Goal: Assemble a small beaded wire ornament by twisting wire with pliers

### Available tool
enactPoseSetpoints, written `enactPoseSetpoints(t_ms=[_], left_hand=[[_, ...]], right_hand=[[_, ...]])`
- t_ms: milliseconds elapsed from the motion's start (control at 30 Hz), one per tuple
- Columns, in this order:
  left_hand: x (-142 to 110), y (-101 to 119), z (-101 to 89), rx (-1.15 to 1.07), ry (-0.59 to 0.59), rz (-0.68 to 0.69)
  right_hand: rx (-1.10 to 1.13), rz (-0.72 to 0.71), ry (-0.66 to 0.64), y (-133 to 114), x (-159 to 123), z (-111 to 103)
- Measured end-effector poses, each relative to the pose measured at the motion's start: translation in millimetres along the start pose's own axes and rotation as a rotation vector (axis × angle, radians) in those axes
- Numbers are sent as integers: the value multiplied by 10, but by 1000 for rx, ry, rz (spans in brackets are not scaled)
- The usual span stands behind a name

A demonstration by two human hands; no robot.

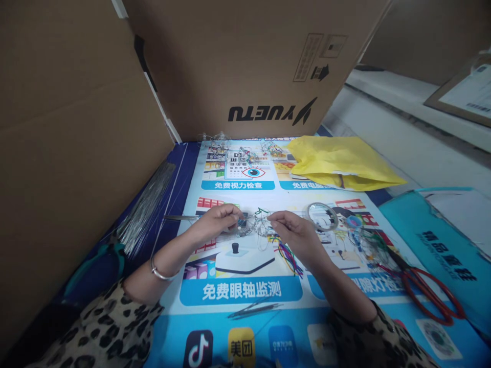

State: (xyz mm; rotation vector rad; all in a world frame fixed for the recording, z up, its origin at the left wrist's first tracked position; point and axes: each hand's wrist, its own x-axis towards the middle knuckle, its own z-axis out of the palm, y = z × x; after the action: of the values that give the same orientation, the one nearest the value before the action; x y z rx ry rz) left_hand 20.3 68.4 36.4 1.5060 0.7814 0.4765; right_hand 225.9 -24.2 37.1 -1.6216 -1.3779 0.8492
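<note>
Over the printed sheet, my left hand [223, 218] is closed in a pinch at the left side of a clear, shiny wire piece [261, 225] with small bead-like bits. My right hand [293, 230] pinches the right side of that same piece, thumb and forefinger together. A short green strand [262, 210] sticks up between the hands. Just below the right hand lies a bundle of coloured strands [289, 259]. Closer to me are thin metal tweezers [255, 309]. A clear ring-shaped roll [322, 215] rests right of the right hand. The exact grip points are too small to make out.
Scissors with red handles [433, 294] lie at right, beside tangled wire pieces [374, 248] and a teal bag [445, 245]. Behind is a yellow bag [341, 158]. Cardboard [245, 61] walls the back and left. Loose silver wires [143, 212] and teal-handled pliers [95, 263] lie left.
</note>
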Motion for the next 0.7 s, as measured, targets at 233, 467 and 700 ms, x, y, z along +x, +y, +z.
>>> enactPoseSetpoints(t_ms=[233, 467, 700], left_hand=[[-2, -9, -20, 49, 12, -4], [-12, 4, -11, 22, 21, -6], [-4, -34, -21, 19, 1, 0]], right_hand=[[4, 5, -5, -2, 1, -14], [13, 12, -8, -17, -7, -8], [9, 17, -9, 5, 5, -11]])
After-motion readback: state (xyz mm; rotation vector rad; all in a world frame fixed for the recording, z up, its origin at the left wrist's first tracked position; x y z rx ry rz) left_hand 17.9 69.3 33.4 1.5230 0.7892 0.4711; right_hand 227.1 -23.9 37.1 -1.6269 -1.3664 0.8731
